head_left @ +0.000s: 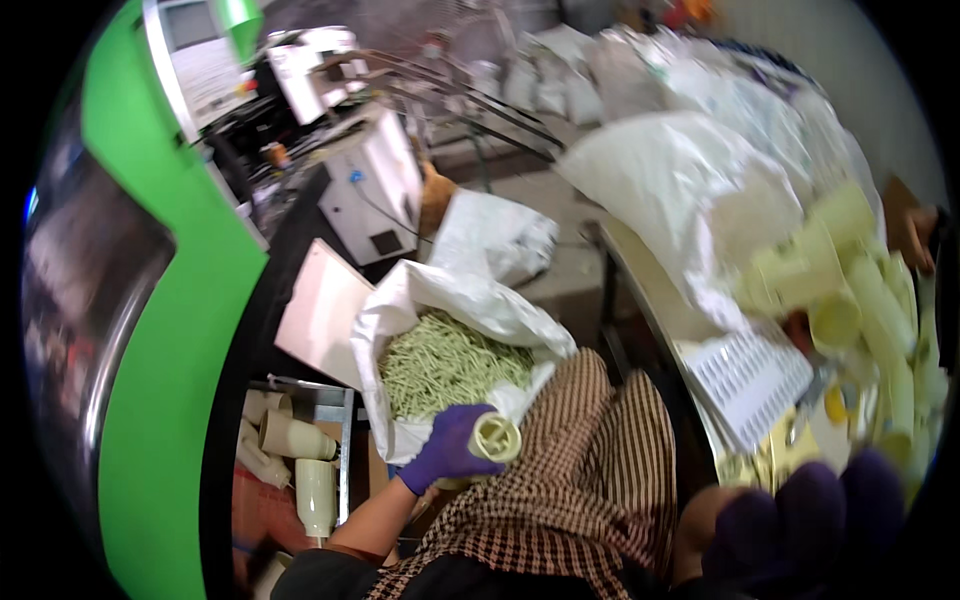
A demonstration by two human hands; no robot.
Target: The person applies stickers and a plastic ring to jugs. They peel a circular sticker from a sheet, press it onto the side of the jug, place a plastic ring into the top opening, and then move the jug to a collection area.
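Observation:
My left hand (450, 450), in a purple glove, is closed round a pale yellow-green hollow plastic part (497, 438). The part's round open end faces up, and paler pieces show inside the rim. It is held at the near edge of a white sack (400, 300) full of thin pale-green plastic strips (450, 365), just left of my lap. My right hand (810, 525), also in a purple glove, is large and blurred at the lower right, near the side table. Its fingers are too smeared to show whether they hold anything.
A metal-edged bin (345, 440) at the left holds several pale plastic bottle-shaped parts (315, 495). A green machine (165, 370) stands far left. On the right-hand table lie a printed sheet (745, 385) and stacked pale-yellow parts (835, 320). Large white sacks (680, 180) stand behind; another person's hand (915, 240) shows far right.

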